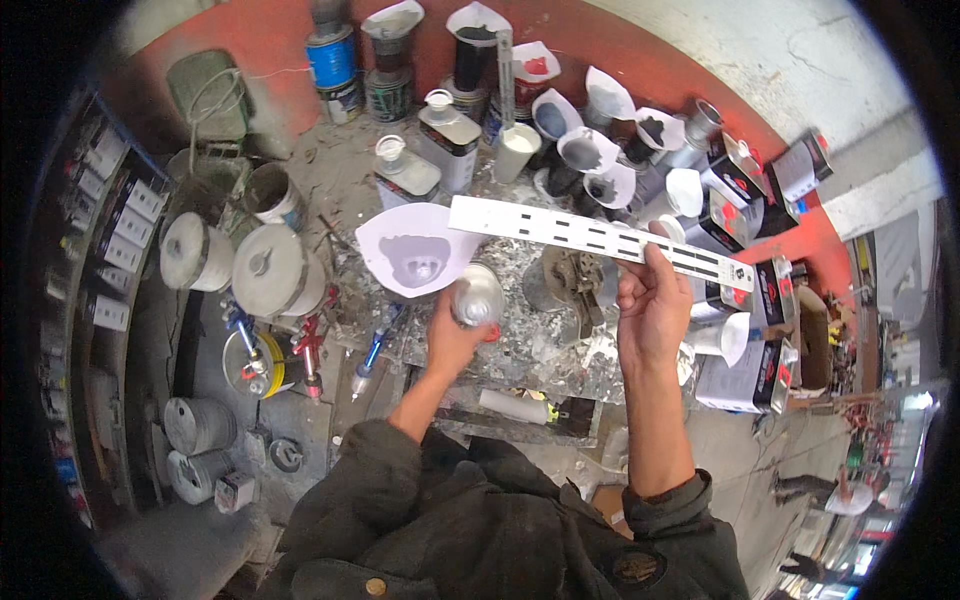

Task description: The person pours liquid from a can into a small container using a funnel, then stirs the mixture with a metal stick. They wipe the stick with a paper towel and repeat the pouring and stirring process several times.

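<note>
My right hand (655,305) is closed around a long flat white mixing ruler (590,235) with black marks. It holds the ruler raised over the workbench, slanting down to the right. The fingers of my left hand (452,330) wrap round a silvery cup (479,296), whose contents I cannot make out. Just beyond that hand is a wide white paper strainer (400,245) with a greyish-lilac stain inside. A metal stand or clamp (575,285) sits on the bench below the ruler. Farther back, a cup of pale liquid (517,150) has a see-through stick standing in it.
Several paper strainers (588,150) sit in dark cups at the back right. Rectangular tins (450,140) and a blue can (330,60) stand behind. Lidded buckets (275,270) and spray guns (308,355) are on the left. More tins (745,375) line the right edge.
</note>
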Motion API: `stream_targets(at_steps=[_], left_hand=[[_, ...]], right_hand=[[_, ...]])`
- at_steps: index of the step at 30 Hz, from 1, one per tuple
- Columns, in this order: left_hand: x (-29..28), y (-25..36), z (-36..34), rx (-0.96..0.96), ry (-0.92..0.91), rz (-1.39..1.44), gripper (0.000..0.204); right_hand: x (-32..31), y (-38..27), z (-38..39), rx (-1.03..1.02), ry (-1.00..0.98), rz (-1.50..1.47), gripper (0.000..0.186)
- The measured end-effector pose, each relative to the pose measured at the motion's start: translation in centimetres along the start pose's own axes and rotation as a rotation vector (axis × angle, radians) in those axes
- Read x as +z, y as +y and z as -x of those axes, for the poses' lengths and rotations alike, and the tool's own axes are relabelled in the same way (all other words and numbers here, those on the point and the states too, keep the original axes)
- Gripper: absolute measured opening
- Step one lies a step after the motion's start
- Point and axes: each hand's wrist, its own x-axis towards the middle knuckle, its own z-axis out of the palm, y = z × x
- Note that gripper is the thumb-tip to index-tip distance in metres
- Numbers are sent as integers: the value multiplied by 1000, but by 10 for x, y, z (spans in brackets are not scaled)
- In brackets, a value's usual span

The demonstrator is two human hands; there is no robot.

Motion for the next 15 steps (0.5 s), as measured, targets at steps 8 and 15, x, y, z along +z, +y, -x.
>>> stream_targets(at_steps=[8,15], left_hand=[[29,-47,-40,8,55,-154,85],[-37,10,61,-24,-128,-8,43]], right_hand=[[2,-1,33,9,15,34,44],[7,3,24,17,-6,-10,42]])
